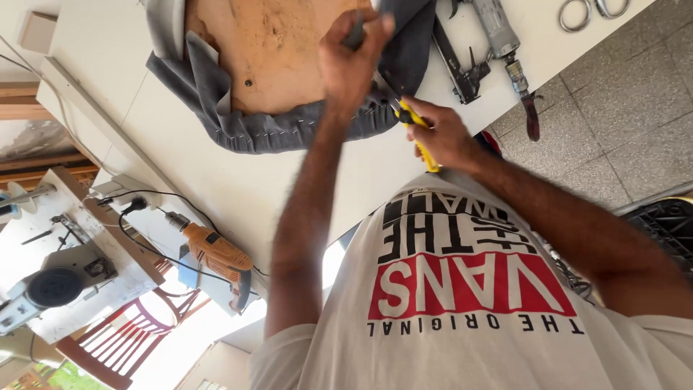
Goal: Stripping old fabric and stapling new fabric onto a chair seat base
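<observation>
Left hand (pixel 351 54) pinches grey fabric (pixel 289 130); right hand (pixel 444 137) grips yellow knife (pixel 417 133).

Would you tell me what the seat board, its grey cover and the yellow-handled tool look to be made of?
Seat board: apparently plywood or pressed wood, bare, tan and blotchy, unfinished. Grey cover: soft woven or velvety fabric, matte, folding in pleats along a stapled edge. Yellow-handled tool: likely plastic grip with a metal tip, mostly hidden by the hand.

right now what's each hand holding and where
Right hand grips a yellow-handled tool by its handle; left hand pinches the grey fabric edge.
</observation>
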